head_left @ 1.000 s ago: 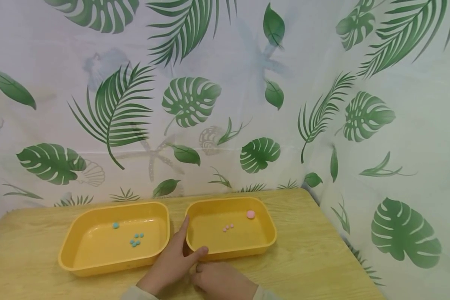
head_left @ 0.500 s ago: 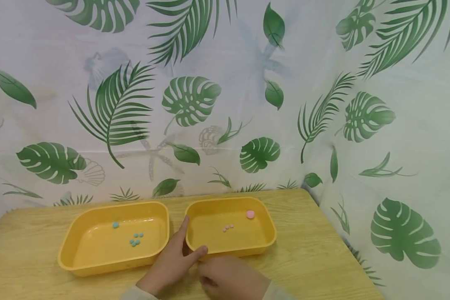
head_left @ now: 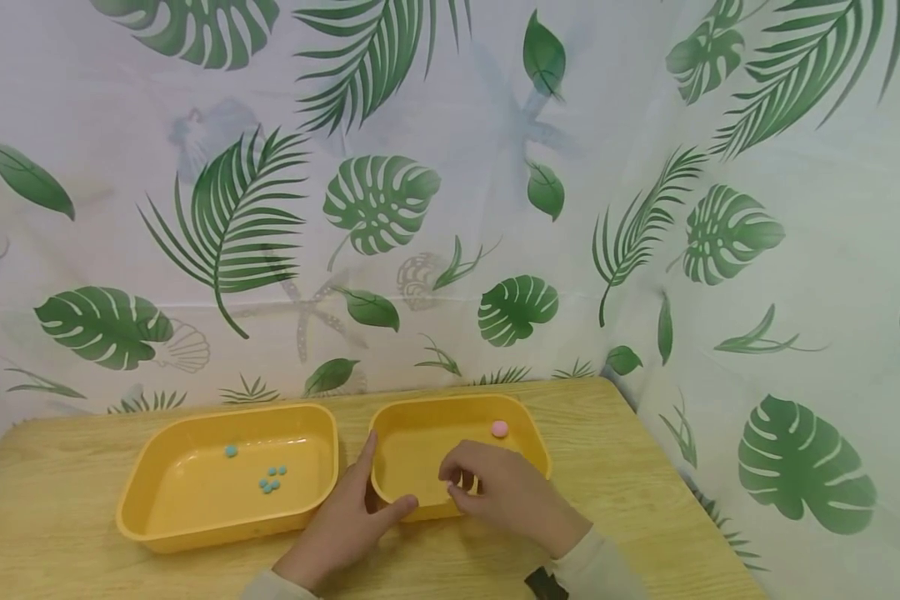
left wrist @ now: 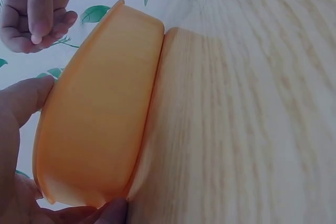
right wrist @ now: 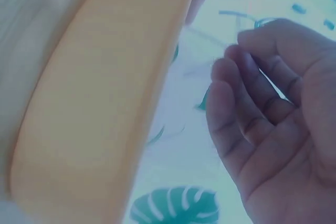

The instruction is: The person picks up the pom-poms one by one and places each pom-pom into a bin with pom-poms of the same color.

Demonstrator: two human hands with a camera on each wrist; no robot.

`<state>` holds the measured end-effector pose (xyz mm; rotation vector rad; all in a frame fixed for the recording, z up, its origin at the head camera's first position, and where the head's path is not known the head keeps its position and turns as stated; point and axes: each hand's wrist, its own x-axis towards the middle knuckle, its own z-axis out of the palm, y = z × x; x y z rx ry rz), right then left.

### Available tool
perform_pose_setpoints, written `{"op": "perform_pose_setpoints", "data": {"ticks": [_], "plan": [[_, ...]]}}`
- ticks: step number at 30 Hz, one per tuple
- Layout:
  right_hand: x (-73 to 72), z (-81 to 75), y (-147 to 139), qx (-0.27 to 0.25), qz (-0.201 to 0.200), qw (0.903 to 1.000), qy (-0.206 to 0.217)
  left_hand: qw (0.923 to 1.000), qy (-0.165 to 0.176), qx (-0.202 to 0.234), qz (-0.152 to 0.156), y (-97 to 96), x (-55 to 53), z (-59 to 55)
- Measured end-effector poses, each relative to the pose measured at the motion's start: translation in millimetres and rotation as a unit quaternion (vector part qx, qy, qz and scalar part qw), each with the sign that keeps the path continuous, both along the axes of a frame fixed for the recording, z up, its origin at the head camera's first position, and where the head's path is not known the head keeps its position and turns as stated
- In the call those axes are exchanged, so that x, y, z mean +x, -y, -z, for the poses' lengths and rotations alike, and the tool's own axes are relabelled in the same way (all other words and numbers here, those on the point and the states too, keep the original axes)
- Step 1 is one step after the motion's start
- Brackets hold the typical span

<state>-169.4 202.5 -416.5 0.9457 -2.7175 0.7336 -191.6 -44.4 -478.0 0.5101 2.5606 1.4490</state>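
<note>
My left hand point(head_left: 348, 517) grips the near-left corner of the right-hand yellow tray point(head_left: 397, 477), thumb at the near rim and index finger along the left side. In the left wrist view, its thumb point(left wrist: 29, 98) touches the rim and other fingers lie round the tray's end. Over the tray's near side, my right hand point(head_left: 506, 492) pinches a tiny pink ball point(left wrist: 36, 39) between thumb and forefinger. A larger pink ball point(head_left: 499, 428) lies at the tray's back right. The right wrist view shows this hand point(right wrist: 283, 114) with fingers bent beside the tray wall.
A second yellow tray point(head_left: 187, 542) stands to the left, holding a larger teal ball point(head_left: 231, 451) and several small teal balls point(head_left: 270, 483). Both trays are on a wooden table point(head_left: 630, 500). A leaf-print curtain point(head_left: 435, 125) hangs behind and to the right.
My right hand has come up from the table in front of the tray to over its near side, covering where three tiny pink balls lay. The left hand stays in place.
</note>
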Motion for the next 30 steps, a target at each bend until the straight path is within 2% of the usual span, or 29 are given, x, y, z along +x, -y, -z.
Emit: {"op": "perform_pose_setpoints", "data": {"ticks": [4, 10, 15, 23, 30], "plan": [[-4.4, 0.4, -12.6, -0.035, 0.040, 0.9986, 0.004, 0.9999, -0.006, 0.000, -0.008, -0.6, 1.6, 0.2], [-8.5, 5.1, -26.3, -0.042, 0.077, 0.9961, 0.001, 0.9998, -0.010, -0.003, -0.016, -0.8, 3.6, 0.1], [-10.0, 6.9, -32.9, -0.043, 0.083, 0.9956, 0.002, 0.9999, -0.008, 0.002, -0.014, -0.8, 4.1, -1.5], [-10.1, 8.6, -38.1, -0.047, 0.070, 0.9964, -0.008, 0.9999, 0.000, 0.005, -0.014, -0.5, 5.1, -3.7], [-13.0, 4.8, -40.7, -0.041, 0.086, 0.9955, -0.004, 0.9999, -0.005, 0.003, -0.014, 0.5, 4.7, -2.9]]}}
